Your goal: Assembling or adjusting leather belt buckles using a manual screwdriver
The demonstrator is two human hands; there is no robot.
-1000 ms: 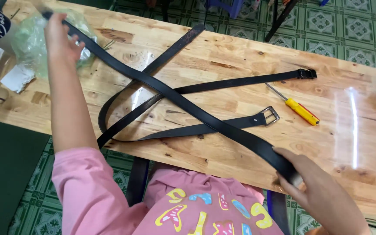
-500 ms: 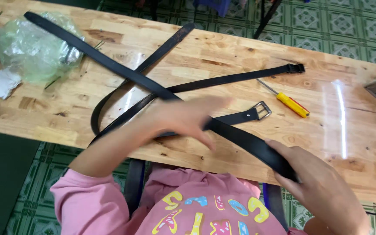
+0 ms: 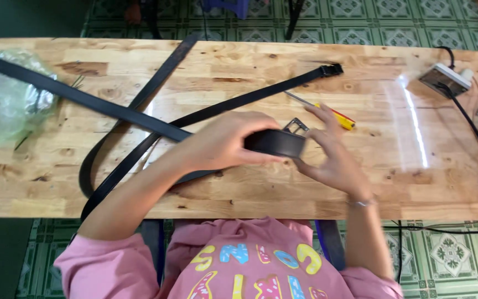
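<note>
Near the table's (image 3: 40, 194) front edge, the left hand (image 3: 225, 141) and right hand (image 3: 327, 158) close together around the rolled end of a black leather belt (image 3: 275, 142), whose strap trails toward the far-left corner past a yellow-handled screwdriver (image 3: 336, 116) just beyond.

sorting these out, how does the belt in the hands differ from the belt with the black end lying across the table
The held belt is being curled between the left hand and right hand; the lying belt is untouched. The held belt crosses over the lying belt. The held belt reaches the plastic bag; the lying belt ends near the screwdriver. Both are black.
</note>
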